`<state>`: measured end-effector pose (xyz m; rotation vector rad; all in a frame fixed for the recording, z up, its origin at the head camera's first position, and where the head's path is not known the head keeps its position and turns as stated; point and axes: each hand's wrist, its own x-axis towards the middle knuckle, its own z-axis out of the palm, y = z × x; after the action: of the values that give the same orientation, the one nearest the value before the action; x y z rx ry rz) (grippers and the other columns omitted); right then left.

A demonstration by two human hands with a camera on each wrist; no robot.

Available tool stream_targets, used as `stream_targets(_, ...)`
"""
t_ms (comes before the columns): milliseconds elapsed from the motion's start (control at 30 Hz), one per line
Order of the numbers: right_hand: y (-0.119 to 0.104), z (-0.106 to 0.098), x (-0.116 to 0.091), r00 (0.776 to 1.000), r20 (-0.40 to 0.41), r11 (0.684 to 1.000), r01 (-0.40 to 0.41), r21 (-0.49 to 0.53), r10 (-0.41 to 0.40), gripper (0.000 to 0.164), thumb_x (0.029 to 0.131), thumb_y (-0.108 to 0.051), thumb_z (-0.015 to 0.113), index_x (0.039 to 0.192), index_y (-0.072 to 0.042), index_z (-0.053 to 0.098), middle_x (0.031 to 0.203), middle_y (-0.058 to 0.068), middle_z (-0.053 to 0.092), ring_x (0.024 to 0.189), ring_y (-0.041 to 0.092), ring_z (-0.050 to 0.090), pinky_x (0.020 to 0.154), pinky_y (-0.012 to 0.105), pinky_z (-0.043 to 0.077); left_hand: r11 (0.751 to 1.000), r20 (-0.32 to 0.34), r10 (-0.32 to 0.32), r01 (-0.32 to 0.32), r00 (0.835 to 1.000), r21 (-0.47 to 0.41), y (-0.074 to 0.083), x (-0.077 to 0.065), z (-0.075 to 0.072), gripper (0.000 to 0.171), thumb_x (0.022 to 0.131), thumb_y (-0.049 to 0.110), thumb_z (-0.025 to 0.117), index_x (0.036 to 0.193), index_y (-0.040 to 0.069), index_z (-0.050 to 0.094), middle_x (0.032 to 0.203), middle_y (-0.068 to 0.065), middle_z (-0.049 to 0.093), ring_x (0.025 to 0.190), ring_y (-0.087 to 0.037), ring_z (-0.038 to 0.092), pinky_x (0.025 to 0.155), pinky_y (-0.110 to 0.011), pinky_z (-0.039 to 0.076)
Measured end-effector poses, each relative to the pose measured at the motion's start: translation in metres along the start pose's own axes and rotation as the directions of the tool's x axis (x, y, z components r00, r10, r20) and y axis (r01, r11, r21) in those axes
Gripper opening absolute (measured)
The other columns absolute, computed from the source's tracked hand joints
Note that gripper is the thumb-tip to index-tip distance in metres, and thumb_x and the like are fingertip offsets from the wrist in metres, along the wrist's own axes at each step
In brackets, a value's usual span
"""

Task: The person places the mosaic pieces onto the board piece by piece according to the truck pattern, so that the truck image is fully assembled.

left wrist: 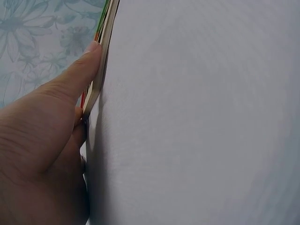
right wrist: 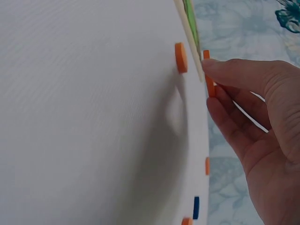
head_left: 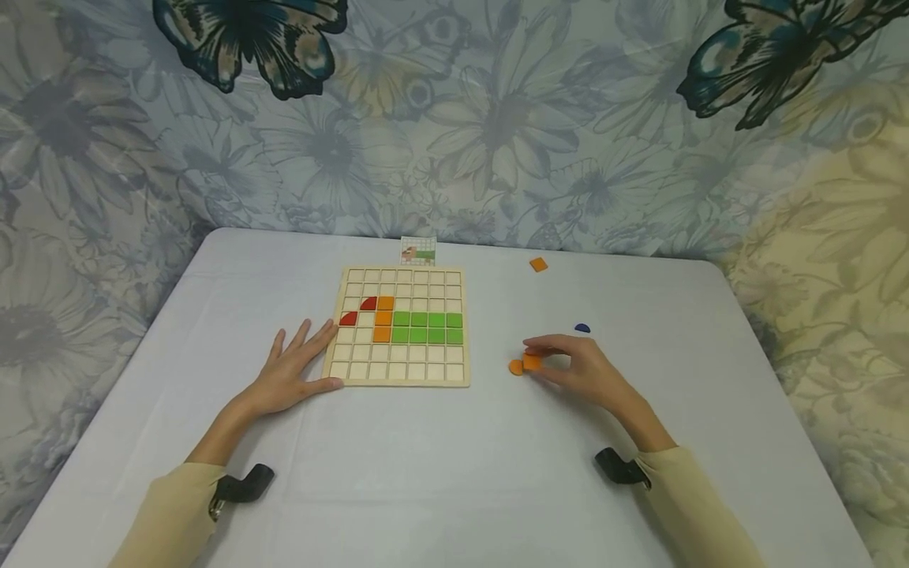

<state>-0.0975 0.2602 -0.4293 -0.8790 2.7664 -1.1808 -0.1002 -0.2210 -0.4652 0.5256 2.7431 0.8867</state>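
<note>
A wooden grid board [head_left: 398, 370] lies on the table, with red quarter-round tiles [head_left: 368, 304], orange square tiles [head_left: 384, 319] and green square tiles [head_left: 428, 328] set in its cells. Fingers spread, my left hand [head_left: 287, 377] rests at the board's left side; its thumb touches the near left corner, also seen in the left wrist view. To the right of the board, my right hand [head_left: 584, 369] pinches an orange square tile [right wrist: 209, 77] between thumb and fingers, lifted off the table. An orange round piece [head_left: 516, 367] lies just beside that tile in the head view.
Behind the board lies a small picture card [head_left: 418, 251] with a grid pattern. Another orange square tile [head_left: 539, 264] is near the table's back edge, and a blue half-round tile [head_left: 582, 328] lies beyond the right hand. A flowered cloth [head_left: 497, 118] hangs behind the table.
</note>
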Motion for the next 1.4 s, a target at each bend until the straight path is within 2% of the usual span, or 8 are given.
stream_targets(167,-0.005,0.005,0.011,1.0,0.007,0.999,-0.023,0.028,0.022,0.04,0.08,0.002,0.078,0.119,-0.002,0.069,0.111,0.003,0.072,0.101,0.019,0.068,0.091,0.041,0.054,1.0,0.003,-0.004,0.004,1.0,0.003,-0.001,0.001,0.0,0.097,0.085,0.053,0.071,0.158,0.016,0.019,0.163,-0.008,0.016,0.15,-0.035,-0.004,0.115,-0.053,-0.017)
stream_targets(267,-0.005,0.009,0.018,0.999,0.022,0.998,-0.041,0.051,0.04,0.039,0.081,0.001,0.078,0.119,-0.002,0.069,0.113,0.004,0.071,0.103,0.02,0.067,0.092,0.041,0.054,1.0,0.003,-0.004,0.004,1.0,0.004,-0.001,0.001,0.0,0.097,0.085,0.053,0.071,0.158,0.015,0.019,0.163,-0.008,0.016,0.15,-0.035,-0.004,0.115,-0.054,-0.016)
stream_targets(500,-0.009,0.017,0.035,0.996,0.052,0.997,-0.075,0.036,0.073,0.041,0.08,-0.003,0.08,0.119,-0.003,0.069,0.114,0.004,0.071,0.104,0.02,0.066,0.094,0.041,0.053,1.0,0.002,0.0,0.0,1.0,-0.001,0.001,0.0,-0.001,0.097,0.084,0.052,0.072,0.158,0.014,0.02,0.163,-0.009,0.016,0.15,-0.035,-0.004,0.115,-0.054,-0.016)
stream_targets(700,-0.016,0.024,0.05,0.997,0.063,0.998,-0.044,0.045,0.041,0.039,0.082,-0.002,0.077,0.12,-0.003,0.068,0.114,0.004,0.071,0.104,0.02,0.066,0.094,0.042,0.052,1.0,-0.001,0.007,-0.007,1.0,-0.002,0.002,0.001,-0.002,0.097,0.084,0.049,0.073,0.157,0.012,0.021,0.163,-0.01,0.017,0.15,-0.036,-0.004,0.115,-0.054,-0.016)
stream_targets(1033,-0.018,0.042,0.066,0.998,0.054,0.994,-0.027,0.109,0.021,0.04,0.08,0.0,0.079,0.118,-0.002,0.069,0.113,0.007,0.071,0.104,0.021,0.067,0.095,0.041,0.052,1.0,0.003,-0.002,0.002,1.0,0.004,0.001,-0.001,-0.001,0.098,0.084,0.05,0.073,0.157,0.012,0.02,0.163,-0.01,0.017,0.15,-0.036,-0.003,0.115,-0.055,-0.016)
stream_targets(1400,-0.032,0.058,0.082,0.995,0.098,0.995,-0.008,0.097,-0.002,0.036,0.082,-0.004,0.078,0.117,-0.003,0.07,0.113,0.004,0.071,0.104,0.018,0.066,0.095,0.037,0.052,1.0,-0.001,0.01,-0.01,1.0,0.009,0.0,-0.001,0.0,0.097,0.085,0.05,0.072,0.157,0.012,0.02,0.163,-0.01,0.017,0.15,-0.037,-0.003,0.115,-0.055,-0.016)
